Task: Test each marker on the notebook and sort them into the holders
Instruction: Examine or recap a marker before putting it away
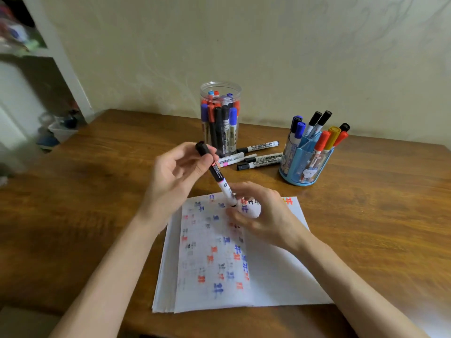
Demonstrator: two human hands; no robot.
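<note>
Notebook: lies open at the near edge of the wooden table, its page covered in red, blue and black test marks.
Right hand: hovers over the top of the page, fingers curled at the marker's lower end; blur hides whether they pinch it.
Marker: black-capped, tilted, cap end up and to the left, above the notebook.
Left hand: thumb and fingers pinch the marker just below its cap.
Loose markers: lie flat between the two holders.
Blue holder: on the right, markers upright in its compartments.
Clear jar: farthest back, full of markers.
</note>
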